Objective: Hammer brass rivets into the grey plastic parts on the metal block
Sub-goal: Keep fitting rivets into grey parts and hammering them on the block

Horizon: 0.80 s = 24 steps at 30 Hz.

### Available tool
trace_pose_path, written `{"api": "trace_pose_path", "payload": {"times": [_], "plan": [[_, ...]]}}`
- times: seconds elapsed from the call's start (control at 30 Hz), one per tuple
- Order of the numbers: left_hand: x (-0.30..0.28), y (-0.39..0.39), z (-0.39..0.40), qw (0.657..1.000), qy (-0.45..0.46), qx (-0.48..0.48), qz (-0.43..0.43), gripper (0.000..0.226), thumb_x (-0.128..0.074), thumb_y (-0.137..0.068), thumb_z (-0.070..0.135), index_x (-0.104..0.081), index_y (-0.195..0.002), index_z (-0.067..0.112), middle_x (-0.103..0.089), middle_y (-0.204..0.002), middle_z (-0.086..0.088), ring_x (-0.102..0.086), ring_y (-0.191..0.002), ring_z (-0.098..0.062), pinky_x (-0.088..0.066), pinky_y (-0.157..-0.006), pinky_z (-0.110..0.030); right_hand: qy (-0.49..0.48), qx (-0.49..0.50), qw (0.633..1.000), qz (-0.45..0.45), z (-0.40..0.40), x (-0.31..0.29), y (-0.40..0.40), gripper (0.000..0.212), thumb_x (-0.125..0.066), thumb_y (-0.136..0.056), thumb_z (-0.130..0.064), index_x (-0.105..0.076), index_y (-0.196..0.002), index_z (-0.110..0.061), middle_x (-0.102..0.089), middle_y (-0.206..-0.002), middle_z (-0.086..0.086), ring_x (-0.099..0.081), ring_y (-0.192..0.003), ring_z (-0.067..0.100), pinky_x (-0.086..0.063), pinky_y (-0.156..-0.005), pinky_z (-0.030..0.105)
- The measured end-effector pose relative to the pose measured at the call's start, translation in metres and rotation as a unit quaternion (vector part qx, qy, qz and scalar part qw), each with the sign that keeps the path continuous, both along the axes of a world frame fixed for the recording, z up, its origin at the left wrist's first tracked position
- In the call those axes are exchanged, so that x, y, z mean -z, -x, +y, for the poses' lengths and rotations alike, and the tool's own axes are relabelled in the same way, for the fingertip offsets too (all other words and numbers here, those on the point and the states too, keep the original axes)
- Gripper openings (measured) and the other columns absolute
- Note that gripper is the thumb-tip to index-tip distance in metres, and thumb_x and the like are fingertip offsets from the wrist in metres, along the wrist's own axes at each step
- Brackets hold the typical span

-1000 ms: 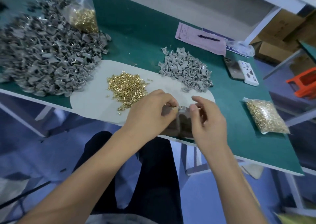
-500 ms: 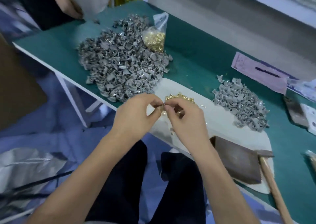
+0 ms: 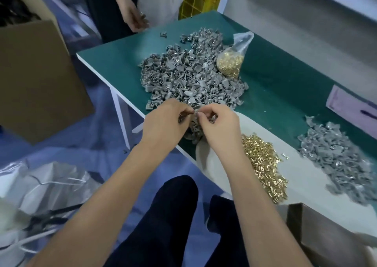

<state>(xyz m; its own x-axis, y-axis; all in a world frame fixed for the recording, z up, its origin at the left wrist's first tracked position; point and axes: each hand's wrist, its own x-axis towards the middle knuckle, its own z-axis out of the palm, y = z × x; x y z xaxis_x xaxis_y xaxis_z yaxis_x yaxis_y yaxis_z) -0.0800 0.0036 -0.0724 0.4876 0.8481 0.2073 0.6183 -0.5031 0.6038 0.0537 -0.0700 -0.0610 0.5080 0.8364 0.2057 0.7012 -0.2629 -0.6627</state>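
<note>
Both hands were held together just above the near edge of the green counter (image 3: 275, 77), at the front of the large heap of grey plastic parts (image 3: 189, 77). The left hand (image 3: 163, 123) was seen with thumb and forefinger pinched on something small and grey, apparently one of the parts, and the right hand (image 3: 219, 124) was curled with its fingertips pinched against the same spot; a small dark piece was also tucked in its palm. What exactly was pinched at the right fingertips could not be told, though a rivet being seated by hand before hammering was judged likely. The loose brass rivets (image 3: 263, 164) were spread on a pale mat (image 3: 306, 177) just beside the right forearm, presumably so they could be reached without stretching. A smaller pile of grey parts (image 3: 338, 160) lay farther right, perhaps kept apart as a separate batch. A clear bag of rivets (image 3: 231, 62) rested against the far side of the big heap. The metal block (image 3: 318, 226) was partly visible at the lower right edge, well apart from the hands, so hammering was judged not yet begun. A second person's hand (image 3: 136, 19) hung beyond the counter's far corner.
</note>
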Motion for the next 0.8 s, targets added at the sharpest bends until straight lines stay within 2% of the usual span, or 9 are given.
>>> {"api": "trace_pose_path", "payload": {"times": [0.13, 0.27, 0.37, 0.43, 0.5, 0.63, 0.8], "plan": [[0.000, 0.000, 0.001, 1.000, 0.003, 0.013, 0.002, 0.022, -0.059, -0.095, 0.040, -0.068, -0.115, 0.041, -0.063, -0.107, 0.014, -0.059, -0.091, -0.006, -0.036, -0.060, -0.024, -0.001, 0.013, 1.000, 0.013, 0.001, 0.000, -0.002, 0.012, -0.065, -0.096, -0.025, -0.076, -0.096, -0.030, -0.070, -0.096, -0.011, -0.062, -0.095, 0.010, -0.053, -0.084, 0.036], [-0.004, -0.001, -0.013, 0.999, 0.004, 0.037, -0.038, 0.023, -0.061, -0.095, 0.035, -0.065, -0.117, 0.039, -0.061, -0.103, 0.015, -0.057, -0.087, -0.004, -0.045, -0.064, -0.024, -0.007, 0.041, 0.999, 0.006, -0.018, -0.001, -0.014, 0.012, -0.064, -0.096, -0.026, -0.076, -0.096, -0.028, -0.070, -0.095, -0.011, -0.063, -0.094, 0.010, -0.053, -0.085, 0.038], [-0.007, -0.015, -0.038, 0.994, 0.004, 0.100, -0.048, 0.011, -0.062, -0.094, 0.036, -0.069, -0.102, 0.038, -0.061, -0.095, 0.014, -0.056, -0.084, -0.004, -0.044, -0.064, -0.024, 0.005, 0.076, 0.997, -0.003, -0.050, 0.000, -0.028, 0.012, -0.065, -0.094, -0.026, -0.076, -0.092, -0.028, -0.071, -0.089, -0.014, -0.064, -0.088, 0.007, -0.054, -0.084, 0.037], [-0.005, -0.029, -0.058, 0.988, 0.020, 0.150, -0.037, 0.008, -0.062, -0.093, 0.036, -0.070, -0.097, 0.036, -0.062, -0.091, 0.013, -0.057, -0.084, -0.006, -0.048, -0.067, -0.031, 0.019, 0.104, 0.994, -0.003, -0.077, 0.001, -0.038, 0.012, -0.065, -0.092, -0.025, -0.076, -0.089, -0.027, -0.073, -0.088, -0.015, -0.065, -0.087, 0.008, -0.054, -0.083, 0.037], [0.000, -0.045, -0.078, 0.981, 0.039, 0.191, -0.018, 0.010, -0.062, -0.092, 0.036, -0.070, -0.099, 0.038, -0.063, -0.094, 0.014, -0.058, -0.088, -0.006, -0.049, -0.072, -0.031, 0.036, 0.133, 0.990, -0.008, -0.106, 0.001, -0.048, 0.012, -0.065, -0.093, -0.025, -0.076, -0.089, -0.028, -0.074, -0.091, -0.015, -0.066, -0.089, 0.008, -0.055, -0.084, 0.037], [0.005, -0.071, -0.111, 0.962, 0.050, 0.267, -0.001, 0.015, -0.065, -0.091, 0.040, -0.069, -0.106, 0.041, -0.063, -0.104, 0.017, -0.058, -0.097, -0.005, -0.041, -0.073, -0.026, 0.081, 0.183, 0.979, -0.034, -0.162, -0.005, -0.069, 0.011, -0.066, -0.093, -0.024, -0.076, -0.091, -0.029, -0.074, -0.091, -0.014, -0.066, -0.088, 0.009, -0.055, -0.084, 0.037], [0.007, -0.094, -0.140, 0.939, 0.025, 0.341, 0.025, 0.032, -0.069, -0.084, 0.055, -0.067, -0.112, 0.040, -0.061, -0.102, 0.016, -0.058, -0.096, -0.005, -0.043, -0.071, -0.028, 0.156, 0.212, 0.964, -0.046, -0.212, -0.013, -0.080, 0.014, -0.068, -0.090, -0.024, -0.070, -0.083, -0.035, -0.072, -0.086, -0.014, -0.066, -0.088, 0.011, -0.055, -0.082, 0.037]]}}
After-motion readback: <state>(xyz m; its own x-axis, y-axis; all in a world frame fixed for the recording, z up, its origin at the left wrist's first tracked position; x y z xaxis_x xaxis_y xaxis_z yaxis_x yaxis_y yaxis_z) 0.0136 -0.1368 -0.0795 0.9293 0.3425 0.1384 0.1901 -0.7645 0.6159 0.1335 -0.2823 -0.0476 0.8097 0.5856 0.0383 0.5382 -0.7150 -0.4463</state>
